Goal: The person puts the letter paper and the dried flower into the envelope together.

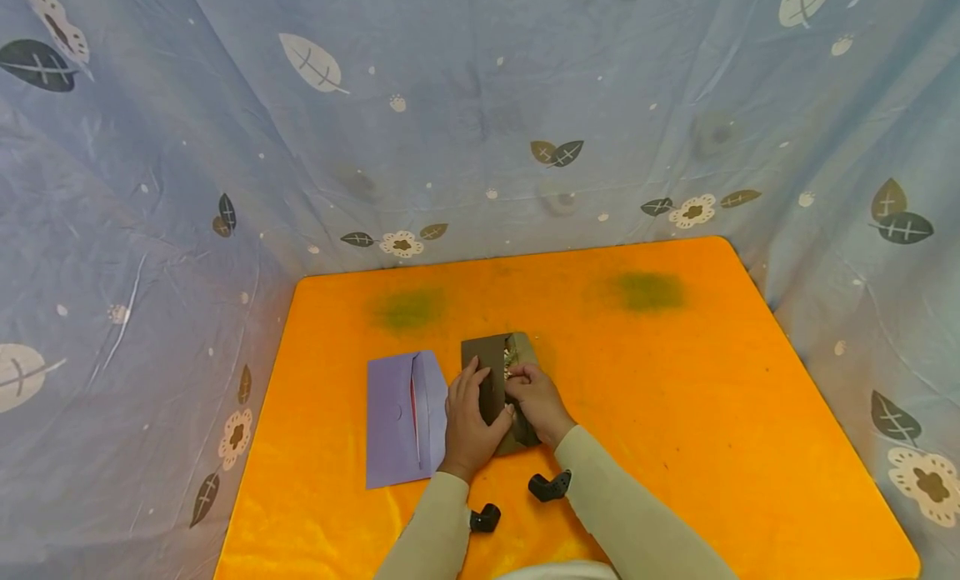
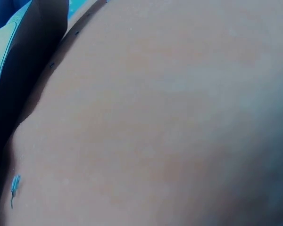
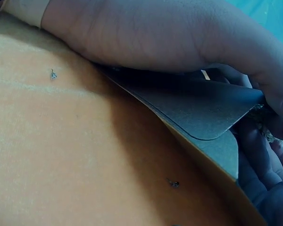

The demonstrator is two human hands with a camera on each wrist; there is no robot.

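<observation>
A dark olive-brown envelope [image 1: 482, 348] lies on the table with its flap side facing right. My left hand [image 1: 471, 426] rests on its front, fingers extended and thumb by the opening. At that opening, my right hand [image 1: 540, 401] pinches a gold-patterned insert [image 1: 508, 357] that shows between the front and the flap. The right wrist view gives the raised dark flap [image 3: 188, 108] beneath the right hand, with gold bits near the fingertips. Skin and a dark envelope edge [image 2: 33, 61] fill the left wrist view.
Left of the dark envelope lies a purple envelope [image 1: 386, 422], its mouth gaping over something red. An orange cloth [image 1: 675, 397] covers the table. Blue patterned curtains [image 1: 480, 105] enclose the back and sides. Black wrist devices [image 1: 551, 486] sit at both sleeves.
</observation>
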